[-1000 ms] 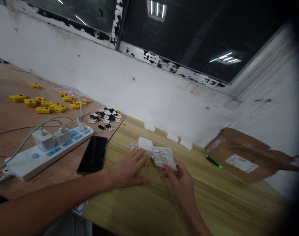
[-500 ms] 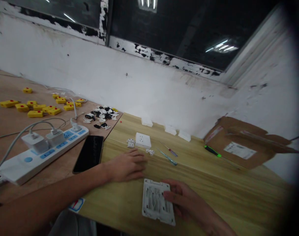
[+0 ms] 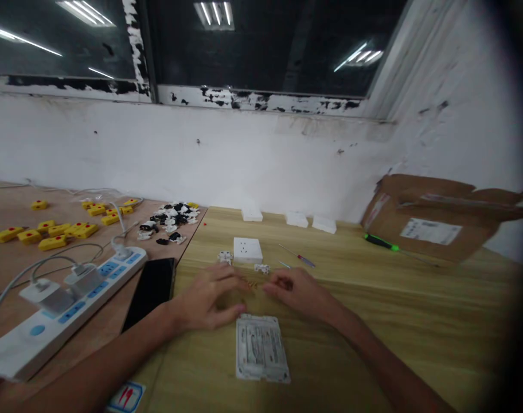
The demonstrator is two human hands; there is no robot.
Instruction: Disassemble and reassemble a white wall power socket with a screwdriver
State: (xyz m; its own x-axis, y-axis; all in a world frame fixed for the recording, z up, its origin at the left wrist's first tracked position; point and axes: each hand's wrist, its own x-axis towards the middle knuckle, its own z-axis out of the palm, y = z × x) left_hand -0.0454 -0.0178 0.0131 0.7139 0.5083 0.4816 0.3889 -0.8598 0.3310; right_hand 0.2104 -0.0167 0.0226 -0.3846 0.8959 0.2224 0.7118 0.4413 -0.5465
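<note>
A white rectangular plate [image 3: 262, 349], its ribbed inner side up, lies on the wooden table near the front edge. Just beyond its left corner my left hand [image 3: 212, 295] is spread low over the table, fingers apart. Small brass-coloured bits [image 3: 252, 284] lie between my hands. My right hand [image 3: 296, 291] is beside them with its fingers curled together; what they hold, if anything, is too small to tell. Behind sit a white socket [image 3: 248, 250], a small white part [image 3: 225, 257] and another small white part [image 3: 262, 268].
A black phone [image 3: 152, 292] and a power strip [image 3: 67, 312] with plugs lie left. Further back are yellow blocks [image 3: 57, 229] and a black-and-white parts pile [image 3: 175, 215]. A red-and-blue screwdriver [image 3: 305, 261], green screwdriver [image 3: 381, 242] and cardboard box [image 3: 437, 221] lie right.
My right hand has let go of the white plate, which now lies on the table, and has moved forward to the small brass-coloured bits. The camera view has tilted and shifted.
</note>
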